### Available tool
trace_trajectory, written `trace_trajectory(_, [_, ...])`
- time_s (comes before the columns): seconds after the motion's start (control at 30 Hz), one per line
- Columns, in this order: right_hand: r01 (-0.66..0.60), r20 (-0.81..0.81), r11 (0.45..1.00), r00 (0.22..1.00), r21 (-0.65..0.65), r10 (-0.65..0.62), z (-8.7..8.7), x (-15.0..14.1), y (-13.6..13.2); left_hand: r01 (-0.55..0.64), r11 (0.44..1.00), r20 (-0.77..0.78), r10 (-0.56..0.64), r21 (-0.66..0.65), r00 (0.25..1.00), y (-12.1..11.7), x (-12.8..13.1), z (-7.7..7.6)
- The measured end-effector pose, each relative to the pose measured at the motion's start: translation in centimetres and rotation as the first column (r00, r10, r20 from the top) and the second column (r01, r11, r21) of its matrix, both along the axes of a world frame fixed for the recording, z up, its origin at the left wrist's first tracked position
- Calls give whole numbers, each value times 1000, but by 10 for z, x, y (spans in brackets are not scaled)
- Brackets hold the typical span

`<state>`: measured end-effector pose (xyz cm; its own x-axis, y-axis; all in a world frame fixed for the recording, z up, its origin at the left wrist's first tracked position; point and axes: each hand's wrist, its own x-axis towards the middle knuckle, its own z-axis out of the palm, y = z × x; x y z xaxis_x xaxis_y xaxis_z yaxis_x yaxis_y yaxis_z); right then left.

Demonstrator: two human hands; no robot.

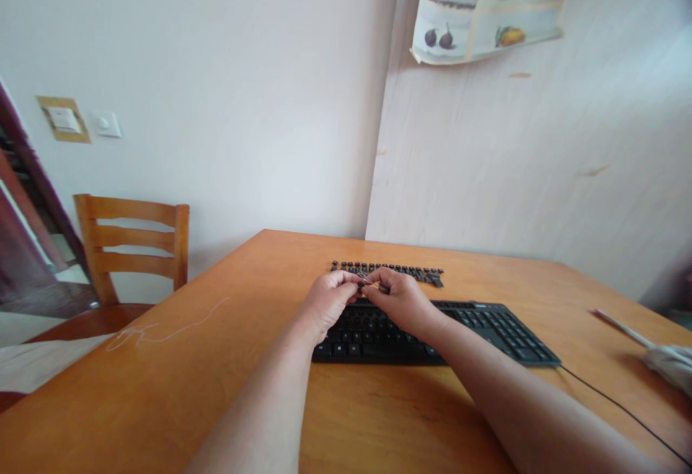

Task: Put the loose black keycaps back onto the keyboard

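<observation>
A black keyboard lies on the wooden table, and both my hands are above its far left part. My left hand is closed, with a small black keycap pinched at its fingertips. In my right hand, also closed, is a slim tool with a dark body and a thin metallic tip that meets the keycap. Its exact kind is too small to tell. Behind the hands, loose black keycaps stand in rows. Part of the keyboard's left half looks stripped of caps; my hands hide some of it.
The keyboard's cable runs off to the lower right across the table. A thin stick with a pale cloth-like bundle lies at the right. A wooden chair stands at the left. Fruit pictures hang on the wall behind.
</observation>
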<state>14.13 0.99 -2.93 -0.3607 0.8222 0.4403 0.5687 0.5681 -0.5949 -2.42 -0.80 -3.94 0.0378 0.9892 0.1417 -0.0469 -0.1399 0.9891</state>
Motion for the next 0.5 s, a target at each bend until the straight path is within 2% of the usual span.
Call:
trace_trajectory(0.23, [-90,-5,996,996,7,90,3,4,0,-12,998,-44,15,60,999,1,-1,-3])
trace_trajectory(0.5, [14,170,998,985,64,-25,3,8,2,-46,987,-186,76,157,980,8,-2,-10])
